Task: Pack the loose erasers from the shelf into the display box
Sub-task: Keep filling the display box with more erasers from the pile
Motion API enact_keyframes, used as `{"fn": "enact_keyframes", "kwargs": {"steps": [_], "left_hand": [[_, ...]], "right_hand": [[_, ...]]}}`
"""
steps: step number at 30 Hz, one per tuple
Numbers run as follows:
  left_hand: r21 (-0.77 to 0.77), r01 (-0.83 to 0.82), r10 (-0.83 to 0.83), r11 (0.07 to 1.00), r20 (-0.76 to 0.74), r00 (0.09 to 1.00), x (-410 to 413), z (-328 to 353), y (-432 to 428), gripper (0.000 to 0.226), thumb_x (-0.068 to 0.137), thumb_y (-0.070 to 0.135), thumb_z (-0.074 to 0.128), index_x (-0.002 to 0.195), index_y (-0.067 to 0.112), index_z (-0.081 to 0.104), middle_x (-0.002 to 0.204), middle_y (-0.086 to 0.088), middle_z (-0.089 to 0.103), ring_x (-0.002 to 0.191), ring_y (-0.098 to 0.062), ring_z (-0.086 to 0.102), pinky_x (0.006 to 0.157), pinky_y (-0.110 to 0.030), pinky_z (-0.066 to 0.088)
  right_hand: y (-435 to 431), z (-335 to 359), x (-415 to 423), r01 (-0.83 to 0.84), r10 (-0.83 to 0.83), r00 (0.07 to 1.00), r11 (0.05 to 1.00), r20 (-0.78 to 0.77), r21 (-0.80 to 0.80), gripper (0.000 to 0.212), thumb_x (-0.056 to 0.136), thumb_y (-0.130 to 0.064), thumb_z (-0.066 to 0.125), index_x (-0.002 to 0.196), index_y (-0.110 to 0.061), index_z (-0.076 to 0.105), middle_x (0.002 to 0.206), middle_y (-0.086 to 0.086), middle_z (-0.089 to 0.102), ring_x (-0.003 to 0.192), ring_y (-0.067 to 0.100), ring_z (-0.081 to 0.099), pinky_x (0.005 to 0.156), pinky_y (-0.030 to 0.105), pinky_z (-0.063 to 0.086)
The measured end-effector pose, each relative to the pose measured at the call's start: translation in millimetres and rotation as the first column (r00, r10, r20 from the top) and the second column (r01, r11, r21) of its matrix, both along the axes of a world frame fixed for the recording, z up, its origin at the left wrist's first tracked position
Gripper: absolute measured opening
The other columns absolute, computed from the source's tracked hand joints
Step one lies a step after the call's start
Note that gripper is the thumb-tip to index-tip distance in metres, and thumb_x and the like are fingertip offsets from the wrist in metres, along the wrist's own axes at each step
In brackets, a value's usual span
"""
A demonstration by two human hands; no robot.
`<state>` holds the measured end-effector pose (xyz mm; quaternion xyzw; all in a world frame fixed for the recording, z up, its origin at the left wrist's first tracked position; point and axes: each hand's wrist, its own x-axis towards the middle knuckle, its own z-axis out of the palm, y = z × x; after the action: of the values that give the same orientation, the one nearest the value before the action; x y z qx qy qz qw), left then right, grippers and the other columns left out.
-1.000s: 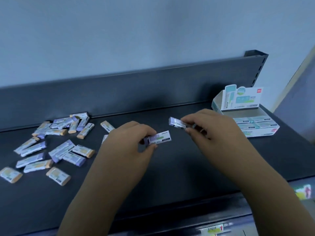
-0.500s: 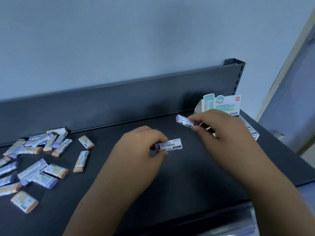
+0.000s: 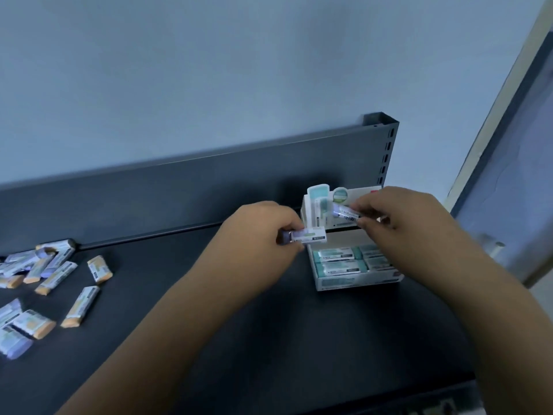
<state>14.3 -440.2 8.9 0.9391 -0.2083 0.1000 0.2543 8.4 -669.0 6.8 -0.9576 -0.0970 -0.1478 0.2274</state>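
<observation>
My left hand [image 3: 263,235] pinches a purple-and-white sleeved eraser [image 3: 309,236] by its left end, right at the left rim of the display box [image 3: 353,283]. My right hand [image 3: 401,217] pinches a second eraser [image 3: 348,215] with its barcode side up, above the back of the box and in front of its upright header card [image 3: 320,202]. The white box stands at the right end of the dark shelf [image 3: 239,339] and holds green-sleeved erasers [image 3: 338,256] lying flat. Several loose erasers [image 3: 59,280] lie scattered at the shelf's left.
The shelf's dark back panel [image 3: 194,187] runs behind everything and ends in a slotted upright post [image 3: 387,151] just behind the box. A pale wall rises above. A door frame [image 3: 508,115] stands to the right. The shelf's front lip [image 3: 389,402] is near the bottom.
Both hands, each with its eraser, have moved right across the shelf to the display box. The view has swung right, so the loose pile now sits at the far left.
</observation>
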Motion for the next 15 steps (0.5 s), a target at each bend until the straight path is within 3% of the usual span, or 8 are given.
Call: {"fn": "enact_keyframes", "kwargs": {"steps": [7, 15], "left_hand": [[0.065, -0.012, 0.012, 0.998, 0.000, 1.000, 28.8, -5.4, -37.7, 0.016, 0.083, 0.022, 0.072, 0.097, 0.028, 0.076, 0.088, 0.009, 0.065, 0.081, -0.012, 0.061, 0.078, -0.038, 0.054], [0.116, -0.007, 0.013, 0.993, -0.055, 0.998, 43.8, -14.0, -52.0, 0.016, 0.082, 0.020, 0.073, 0.094, 0.029, 0.077, 0.082, 0.013, 0.066, 0.075, -0.005, 0.052, 0.070, -0.029, 0.050]], "right_hand": [[-15.8, 8.0, 25.4, -0.091, 0.087, 0.996, 0.984, -0.037, -0.152, 0.012, 0.094, -0.025, 0.063, 0.099, -0.028, 0.073, 0.094, -0.006, 0.067, 0.087, 0.016, 0.060, 0.080, 0.039, 0.052], [-17.9, 5.7, 46.8, -0.136, 0.134, 0.991, 0.955, -0.028, -0.262, 0.016, 0.096, -0.024, 0.055, 0.104, -0.025, 0.069, 0.098, -0.004, 0.062, 0.090, 0.021, 0.058, 0.080, 0.038, 0.050]]}}
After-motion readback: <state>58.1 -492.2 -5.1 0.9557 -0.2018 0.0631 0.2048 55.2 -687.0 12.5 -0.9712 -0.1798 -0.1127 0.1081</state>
